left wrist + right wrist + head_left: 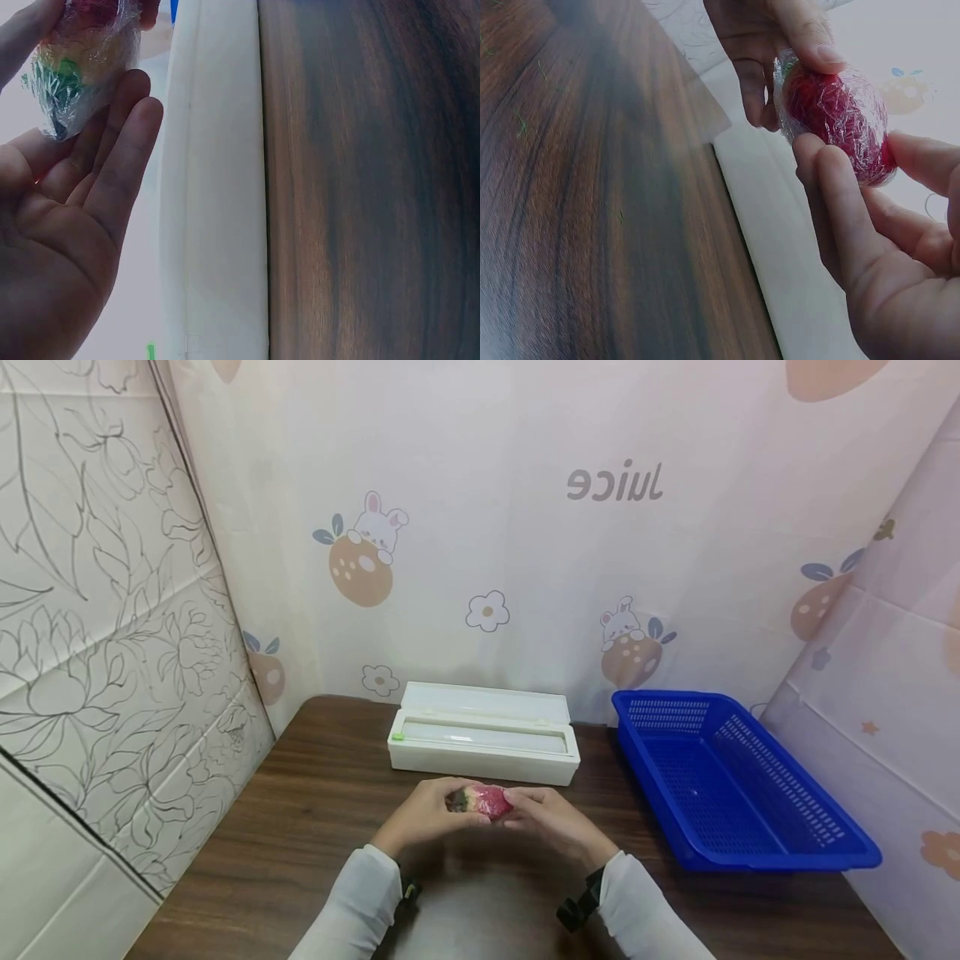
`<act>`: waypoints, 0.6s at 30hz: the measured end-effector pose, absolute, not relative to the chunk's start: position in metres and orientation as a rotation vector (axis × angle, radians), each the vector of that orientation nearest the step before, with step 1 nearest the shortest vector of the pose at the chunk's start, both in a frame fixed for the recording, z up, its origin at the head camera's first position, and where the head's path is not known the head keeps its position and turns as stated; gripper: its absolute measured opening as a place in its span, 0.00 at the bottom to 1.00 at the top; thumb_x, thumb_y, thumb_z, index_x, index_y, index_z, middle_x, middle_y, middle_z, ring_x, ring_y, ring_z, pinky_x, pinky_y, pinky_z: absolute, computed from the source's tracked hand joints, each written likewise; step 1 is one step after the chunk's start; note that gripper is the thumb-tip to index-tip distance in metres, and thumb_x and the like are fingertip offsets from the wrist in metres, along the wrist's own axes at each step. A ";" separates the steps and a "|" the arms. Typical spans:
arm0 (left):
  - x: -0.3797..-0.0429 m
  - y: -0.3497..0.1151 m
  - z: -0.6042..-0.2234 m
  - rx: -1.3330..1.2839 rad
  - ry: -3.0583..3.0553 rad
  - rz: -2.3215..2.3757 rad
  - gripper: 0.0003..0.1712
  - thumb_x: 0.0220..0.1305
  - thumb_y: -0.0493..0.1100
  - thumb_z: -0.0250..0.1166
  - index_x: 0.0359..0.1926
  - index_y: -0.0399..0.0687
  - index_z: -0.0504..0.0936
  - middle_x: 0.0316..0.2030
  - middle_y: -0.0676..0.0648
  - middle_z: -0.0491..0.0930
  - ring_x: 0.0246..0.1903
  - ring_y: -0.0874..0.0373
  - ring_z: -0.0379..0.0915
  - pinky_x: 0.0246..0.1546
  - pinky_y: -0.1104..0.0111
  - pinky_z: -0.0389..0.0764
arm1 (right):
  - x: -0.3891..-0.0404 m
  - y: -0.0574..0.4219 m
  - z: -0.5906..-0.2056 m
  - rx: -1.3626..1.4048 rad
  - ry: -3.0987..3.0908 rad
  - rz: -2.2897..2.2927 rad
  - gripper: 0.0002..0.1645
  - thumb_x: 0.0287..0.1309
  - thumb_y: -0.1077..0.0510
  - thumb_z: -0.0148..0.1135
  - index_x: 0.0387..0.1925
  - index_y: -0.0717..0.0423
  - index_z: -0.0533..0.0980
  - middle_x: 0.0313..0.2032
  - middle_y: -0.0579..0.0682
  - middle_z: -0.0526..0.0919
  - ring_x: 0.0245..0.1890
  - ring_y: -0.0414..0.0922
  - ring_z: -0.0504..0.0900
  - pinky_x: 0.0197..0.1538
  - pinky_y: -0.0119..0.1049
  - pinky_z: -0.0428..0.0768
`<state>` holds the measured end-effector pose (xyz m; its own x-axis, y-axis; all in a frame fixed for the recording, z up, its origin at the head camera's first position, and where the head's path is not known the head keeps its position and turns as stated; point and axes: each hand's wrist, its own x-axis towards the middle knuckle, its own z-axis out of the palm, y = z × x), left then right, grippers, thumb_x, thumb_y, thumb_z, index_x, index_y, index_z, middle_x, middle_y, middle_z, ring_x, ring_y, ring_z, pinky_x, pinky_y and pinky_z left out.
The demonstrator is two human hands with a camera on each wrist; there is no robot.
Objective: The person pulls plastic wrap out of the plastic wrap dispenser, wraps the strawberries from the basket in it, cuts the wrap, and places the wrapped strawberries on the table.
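A red fruit (pixel 492 802) with a yellowish, green-topped end is wrapped in shiny cling film, held level above the table. My left hand (pixel 422 814) grips its green end between thumb and fingers. At the red end, my right hand (pixel 561 823) pinches it with thumb and fingertips. The right wrist view shows the wrinkled film drawn closely round the fruit (pixel 844 120), with loose film at the left hand's end. Just beyond both hands stands a white cling film dispenser (pixel 483 762), its lid raised and a green slider (pixel 398 737) at its left end.
A blue perforated plastic basket (pixel 780 862) stands at the right of the dark wooden table (pixel 300 827). Small green shreds (pixel 521 124) lie on the wood. Patterned sheets (pixel 487 527) hang behind the table and along both sides.
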<state>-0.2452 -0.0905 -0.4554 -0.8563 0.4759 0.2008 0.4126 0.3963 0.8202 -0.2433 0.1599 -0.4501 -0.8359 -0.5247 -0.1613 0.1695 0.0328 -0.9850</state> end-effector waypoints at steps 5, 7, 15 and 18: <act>-0.246 -0.091 -0.457 0.826 2.570 1.463 0.30 0.57 0.59 0.75 0.57 0.52 0.84 0.48 0.56 0.84 0.44 0.65 0.78 0.47 0.66 0.80 | -0.244 0.161 -0.451 -0.348 1.856 -1.864 0.26 0.73 0.54 0.58 0.59 0.73 0.75 0.50 0.61 0.84 0.47 0.46 0.85 0.53 0.40 0.82; -0.245 -0.091 -0.458 0.824 2.571 1.456 0.30 0.56 0.59 0.75 0.56 0.52 0.84 0.48 0.56 0.84 0.44 0.65 0.78 0.47 0.66 0.80 | -0.244 0.162 -0.450 -0.342 1.913 -1.846 0.26 0.71 0.53 0.60 0.58 0.73 0.75 0.50 0.62 0.84 0.45 0.46 0.85 0.53 0.42 0.82; -0.246 -0.092 -0.457 0.793 2.562 1.439 0.31 0.58 0.59 0.74 0.59 0.51 0.82 0.48 0.55 0.84 0.42 0.64 0.78 0.45 0.67 0.80 | -0.242 0.160 -0.451 -0.438 2.211 -1.708 0.29 0.67 0.49 0.65 0.62 0.61 0.76 0.52 0.57 0.84 0.44 0.49 0.86 0.50 0.48 0.83; -0.246 -0.093 -0.454 0.766 2.559 1.406 0.35 0.59 0.60 0.73 0.63 0.52 0.78 0.48 0.53 0.83 0.41 0.63 0.77 0.44 0.65 0.80 | -0.239 0.159 -0.451 -0.599 2.334 -1.616 0.31 0.63 0.52 0.69 0.65 0.56 0.74 0.50 0.55 0.84 0.42 0.48 0.86 0.44 0.42 0.85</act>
